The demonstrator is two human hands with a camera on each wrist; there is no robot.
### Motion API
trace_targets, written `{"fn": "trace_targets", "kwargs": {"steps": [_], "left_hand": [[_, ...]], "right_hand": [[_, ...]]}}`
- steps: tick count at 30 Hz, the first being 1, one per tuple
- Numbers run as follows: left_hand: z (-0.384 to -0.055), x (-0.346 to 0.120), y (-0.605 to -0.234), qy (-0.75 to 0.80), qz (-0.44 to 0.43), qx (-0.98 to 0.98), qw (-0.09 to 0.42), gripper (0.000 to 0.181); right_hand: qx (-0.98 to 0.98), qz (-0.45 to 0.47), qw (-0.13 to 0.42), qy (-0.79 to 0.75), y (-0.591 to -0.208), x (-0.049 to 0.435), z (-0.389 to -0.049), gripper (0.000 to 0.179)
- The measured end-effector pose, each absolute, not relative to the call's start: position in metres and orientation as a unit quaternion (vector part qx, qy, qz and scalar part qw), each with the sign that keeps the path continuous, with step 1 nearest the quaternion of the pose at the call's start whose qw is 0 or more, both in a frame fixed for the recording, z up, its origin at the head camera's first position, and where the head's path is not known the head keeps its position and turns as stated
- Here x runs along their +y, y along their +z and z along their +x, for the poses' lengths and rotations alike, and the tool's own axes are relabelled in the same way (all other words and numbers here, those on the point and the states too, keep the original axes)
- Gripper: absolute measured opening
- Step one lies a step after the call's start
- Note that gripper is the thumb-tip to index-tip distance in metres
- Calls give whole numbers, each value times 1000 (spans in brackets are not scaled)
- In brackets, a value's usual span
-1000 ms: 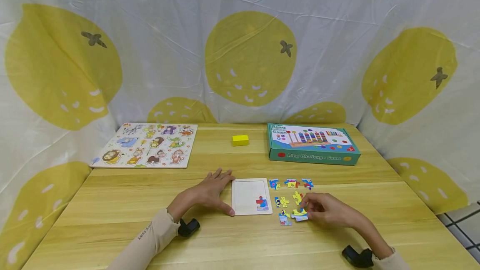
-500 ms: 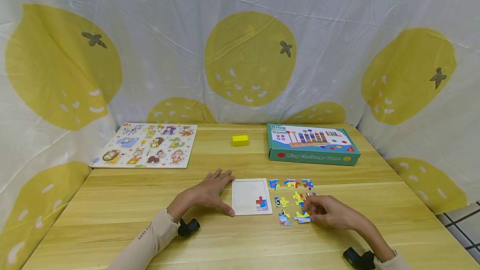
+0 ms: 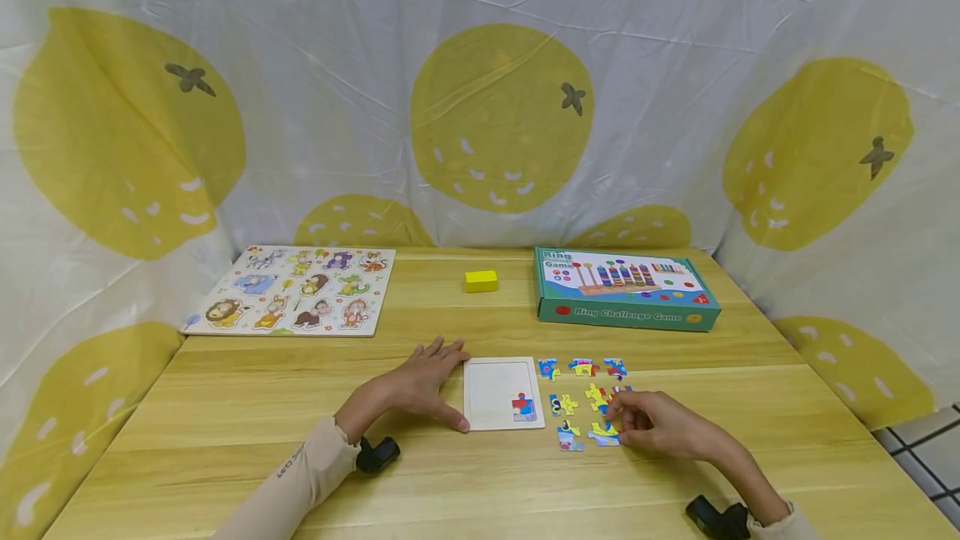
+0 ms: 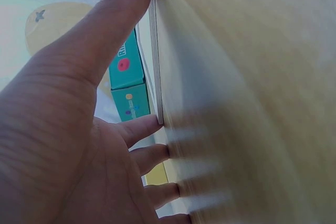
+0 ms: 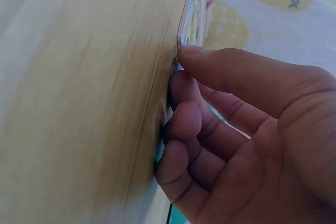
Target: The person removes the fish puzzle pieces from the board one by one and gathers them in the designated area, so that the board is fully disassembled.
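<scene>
In the head view my left hand (image 3: 422, 386) rests at the left side of a white puzzle tray (image 3: 491, 386), thumb and index finger spread to its two left corners. The left wrist view shows both digits touching the edge of the tray (image 4: 155, 61). One red and blue puzzle piece (image 3: 523, 407) lies in the tray's lower right corner. My right hand (image 3: 663, 423) pinches the right end of a yellow and blue puzzle piece (image 3: 602, 435) at the table surface; its fingers are curled. Several other pieces, among them a yellow one (image 3: 564, 403), lie in rows beside the tray.
An animal peg puzzle board (image 3: 292, 290) lies at the back left of the wooden table (image 3: 420, 490). A yellow block (image 3: 481, 281) sits at the back middle, a green game box (image 3: 628, 288) at the back right. Behind hangs a lemon-print curtain (image 3: 360, 107).
The right hand has shifted slightly right with the yellow and blue puzzle piece, which now lies straighter in line with the bottom row. The left hand and tray have not moved.
</scene>
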State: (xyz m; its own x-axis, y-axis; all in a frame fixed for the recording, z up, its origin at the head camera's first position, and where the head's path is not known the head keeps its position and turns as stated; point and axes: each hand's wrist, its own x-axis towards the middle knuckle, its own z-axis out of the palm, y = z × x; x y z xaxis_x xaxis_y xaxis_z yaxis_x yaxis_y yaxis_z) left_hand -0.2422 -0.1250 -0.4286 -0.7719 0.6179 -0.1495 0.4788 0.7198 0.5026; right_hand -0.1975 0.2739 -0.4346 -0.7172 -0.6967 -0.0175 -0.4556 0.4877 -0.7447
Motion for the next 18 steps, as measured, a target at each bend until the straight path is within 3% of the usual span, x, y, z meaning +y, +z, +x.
{"fn": "trace_targets", "kwargs": {"steps": [9, 18], "left_hand": [[-243, -125, -430, 224, 300, 914, 156, 102], [-243, -125, -429, 225, 297, 914, 159, 102]], "right_hand": [[867, -302, 155, -365, -428, 269, -199, 15], [889, -303, 86, -333, -418, 252, -208, 19]]}}
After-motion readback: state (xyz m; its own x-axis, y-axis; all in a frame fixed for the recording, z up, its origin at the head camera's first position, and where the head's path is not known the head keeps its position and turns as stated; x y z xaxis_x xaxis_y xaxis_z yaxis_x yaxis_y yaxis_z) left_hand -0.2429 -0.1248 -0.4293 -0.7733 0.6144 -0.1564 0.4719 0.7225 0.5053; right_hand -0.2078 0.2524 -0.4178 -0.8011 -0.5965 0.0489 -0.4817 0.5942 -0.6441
